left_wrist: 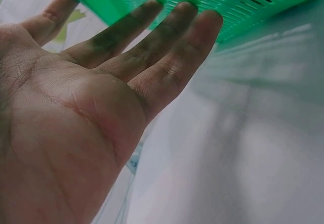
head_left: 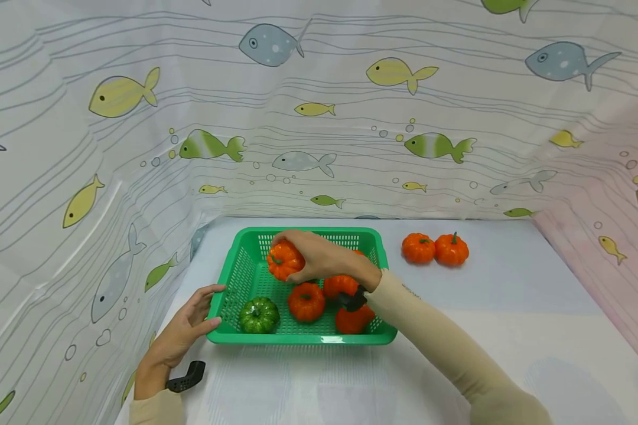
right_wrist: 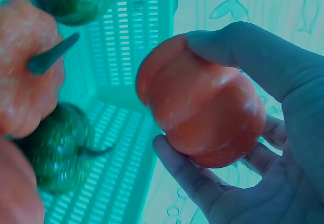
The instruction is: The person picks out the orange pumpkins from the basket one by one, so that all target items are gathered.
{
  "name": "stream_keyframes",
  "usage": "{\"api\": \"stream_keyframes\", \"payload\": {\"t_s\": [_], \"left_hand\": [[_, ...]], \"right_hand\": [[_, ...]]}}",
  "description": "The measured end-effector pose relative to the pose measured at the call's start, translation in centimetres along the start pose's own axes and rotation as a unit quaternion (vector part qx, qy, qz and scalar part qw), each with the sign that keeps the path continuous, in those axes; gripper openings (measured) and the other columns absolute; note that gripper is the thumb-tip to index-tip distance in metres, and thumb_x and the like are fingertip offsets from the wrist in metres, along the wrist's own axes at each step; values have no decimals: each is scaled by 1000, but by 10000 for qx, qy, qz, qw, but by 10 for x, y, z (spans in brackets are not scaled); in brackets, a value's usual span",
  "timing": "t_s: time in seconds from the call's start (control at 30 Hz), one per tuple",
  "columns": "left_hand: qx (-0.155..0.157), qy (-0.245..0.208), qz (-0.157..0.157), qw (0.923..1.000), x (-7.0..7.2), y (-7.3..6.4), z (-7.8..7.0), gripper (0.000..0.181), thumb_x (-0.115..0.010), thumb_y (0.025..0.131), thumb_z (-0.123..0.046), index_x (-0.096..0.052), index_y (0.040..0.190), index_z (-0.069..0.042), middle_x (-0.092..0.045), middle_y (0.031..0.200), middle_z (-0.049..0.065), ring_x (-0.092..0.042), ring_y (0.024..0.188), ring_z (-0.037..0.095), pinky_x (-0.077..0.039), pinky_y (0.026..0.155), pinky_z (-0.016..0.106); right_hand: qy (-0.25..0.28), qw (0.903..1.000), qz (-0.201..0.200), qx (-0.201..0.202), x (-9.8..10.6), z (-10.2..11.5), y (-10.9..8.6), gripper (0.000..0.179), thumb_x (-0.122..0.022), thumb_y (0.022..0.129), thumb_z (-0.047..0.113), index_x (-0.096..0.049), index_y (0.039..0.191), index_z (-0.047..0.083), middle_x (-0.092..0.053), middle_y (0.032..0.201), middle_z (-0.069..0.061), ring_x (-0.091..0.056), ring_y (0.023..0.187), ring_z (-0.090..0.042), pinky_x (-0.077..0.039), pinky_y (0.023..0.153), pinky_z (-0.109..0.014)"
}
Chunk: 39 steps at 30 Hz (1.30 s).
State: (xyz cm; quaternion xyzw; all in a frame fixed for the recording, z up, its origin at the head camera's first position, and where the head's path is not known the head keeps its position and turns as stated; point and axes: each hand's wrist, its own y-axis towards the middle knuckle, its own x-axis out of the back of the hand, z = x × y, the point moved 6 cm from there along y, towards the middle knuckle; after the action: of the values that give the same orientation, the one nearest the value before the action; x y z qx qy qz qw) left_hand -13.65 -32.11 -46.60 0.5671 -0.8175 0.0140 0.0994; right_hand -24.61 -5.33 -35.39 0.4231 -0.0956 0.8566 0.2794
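My right hand (head_left: 324,257) holds a small orange pumpkin (head_left: 284,261) over the back part of a green plastic basket (head_left: 303,339). In the right wrist view thumb and fingers wrap around this pumpkin (right_wrist: 202,102). My left hand (head_left: 183,324) is at the basket's left side, fingers fairly straight; in the left wrist view the fingertips touch or nearly touch the slotted wall (left_wrist: 238,6). A green pumpkin (head_left: 259,316) lies in the front left corner. Another green pumpkin (right_wrist: 55,148) shows in the right wrist view, mostly hidden by my right hand in the head view.
Several orange pumpkins, such as the one at the basket's middle (head_left: 306,302), sit inside toward the right, partly covered by my right forearm. Two more orange pumpkins (head_left: 418,248) (head_left: 451,250) stand on the white table (head_left: 489,354) right of the basket. Fish-patterned sheets (head_left: 351,147) surround the table.
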Motion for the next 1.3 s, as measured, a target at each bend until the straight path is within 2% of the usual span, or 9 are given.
{"api": "stream_keyframes", "payload": {"t_s": [0.1,0.23,0.47,0.73,0.97,1.13,1.3], "left_hand": [[-33,16,-16,10000,1,0,0,62,-52,104,4,-27,160,-7,-26,164,0,-25,142,-10,-32,104,10],[-73,55,-55,9999,1,-1,0,62,-52,103,4,-27,160,-7,-28,162,-3,-25,142,-10,-33,104,11],[-111,50,-28,9999,0,-1,-2,62,-52,103,5,-27,159,-6,-29,162,-3,-26,143,-9,-31,105,10],[12,88,-68,9999,-1,-1,-1,62,-53,104,3,-28,160,-8,-28,163,-3,-24,142,-9,-30,104,8],[65,86,-80,9999,-3,0,-1,63,-52,104,3,-28,160,-8,-26,163,-1,-24,142,-8,-29,103,8],[95,42,-97,9999,-3,0,-1,63,-53,103,3,-28,160,-8,-24,164,2,-22,143,-6,-30,103,8],[129,26,-104,9999,-2,1,0,63,-53,103,3,-28,160,-8,-22,165,4,-21,144,-4,-30,103,8]], "right_hand": [[11,9999,-122,-94,9,-5,-11,70,-82,89,25,-45,147,13,-54,131,-1,-58,99,-13,-55,79,-26],[-227,9991,-327,-150,20,-12,-26,70,-82,90,31,-47,148,15,-52,138,-1,-57,104,-12,-53,84,-27],[-255,9964,-779,-222,38,-26,-56,70,-87,85,25,-52,145,13,-48,146,-5,-54,117,-19,-53,93,-37],[-108,9892,-1379,-487,59,-45,-88,75,-89,83,29,-52,147,17,-50,148,-5,-57,120,-23,-57,89,-40],[-21,9836,-1621,-793,64,-65,-113,75,-89,83,31,-52,147,16,-54,145,-4,-58,119,-24,-53,96,-44],[277,9791,-1827,-847,68,-76,-134,75,-87,85,35,-52,147,14,-57,142,-2,-57,118,-25,-49,99,-47],[454,9696,-2137,-1098,74,-88,-157,75,-87,85,36,-51,148,19,-56,142,0,-58,118,-28,-53,92,-48]]}}
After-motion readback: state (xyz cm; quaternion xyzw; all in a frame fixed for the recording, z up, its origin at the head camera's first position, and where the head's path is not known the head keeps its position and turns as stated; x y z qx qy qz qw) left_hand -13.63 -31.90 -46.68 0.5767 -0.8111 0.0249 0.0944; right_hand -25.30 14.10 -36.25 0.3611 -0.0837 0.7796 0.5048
